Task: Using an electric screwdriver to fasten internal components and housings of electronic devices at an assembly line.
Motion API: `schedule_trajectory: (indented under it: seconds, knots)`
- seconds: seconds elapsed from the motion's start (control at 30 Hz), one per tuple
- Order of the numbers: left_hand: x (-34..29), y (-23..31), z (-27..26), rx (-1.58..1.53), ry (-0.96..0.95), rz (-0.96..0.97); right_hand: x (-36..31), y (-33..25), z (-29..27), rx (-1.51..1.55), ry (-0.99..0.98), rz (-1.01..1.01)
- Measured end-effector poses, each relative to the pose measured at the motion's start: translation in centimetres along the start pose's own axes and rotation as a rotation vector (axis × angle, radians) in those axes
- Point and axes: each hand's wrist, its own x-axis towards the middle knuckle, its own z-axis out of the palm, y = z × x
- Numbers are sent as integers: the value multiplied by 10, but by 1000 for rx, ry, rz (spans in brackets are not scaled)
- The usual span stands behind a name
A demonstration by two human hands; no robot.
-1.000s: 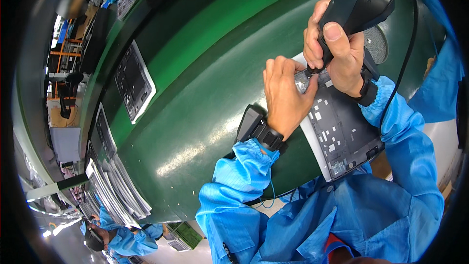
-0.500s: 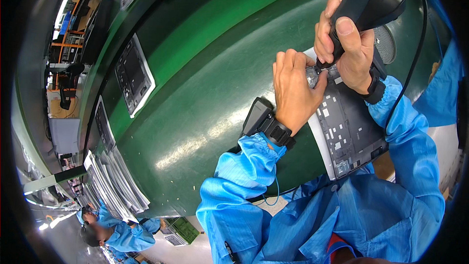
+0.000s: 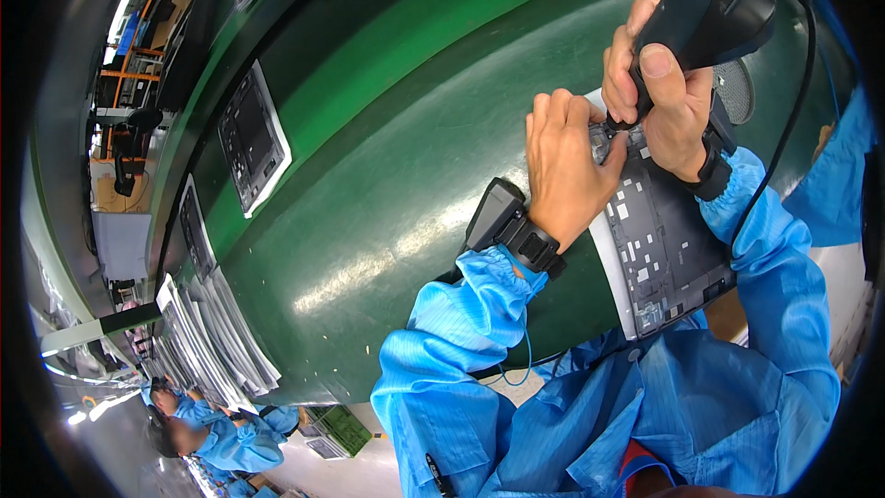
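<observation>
A black electric screwdriver (image 3: 687, 23) is gripped in my right hand (image 3: 671, 115), its thumb along the body and its tip pointing down. Under the tip lies a dark laptop cover panel (image 3: 678, 244) with several small white patches, resting on a white sheet (image 3: 610, 263). My left hand (image 3: 570, 161) bends over the panel's far left corner, thumb close to the screwdriver tip. Its fingers are curled and close together; what they hold, if anything, is hidden.
The green bench (image 3: 387, 221) carries another dark panel (image 3: 253, 140) on its raised strip and a stack of thin sheets or panels (image 3: 221, 332) at left. Beside my right wrist is a round mesh dish (image 3: 734, 92). A black cable (image 3: 784, 148) hangs along my right arm. Co-workers (image 3: 217, 438) sit lower left.
Both hands and the screwdriver have shifted slightly right and down in the picture, along with the panel. My hold on the screwdriver looks the same.
</observation>
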Motion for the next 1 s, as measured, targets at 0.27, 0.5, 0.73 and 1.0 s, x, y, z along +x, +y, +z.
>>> schedule_trajectory:
  seconds: [0.27, 0.5, 0.73, 1.0]
  knots:
    - [0, 0, -1, -1, -1, 1, -3, 1, 1, -5, -43, -12]
    - [0, -2, -2, 7, -7, -10, -2, 5, 0, -9, -65, -14]
    - [2, -1, 2, 17, 32, 53, -5, 0, 1, 50, 44, 31]
    - [3, 5, -2, 91, -21, 38, 13, -46, -105, -123, 366, -234]
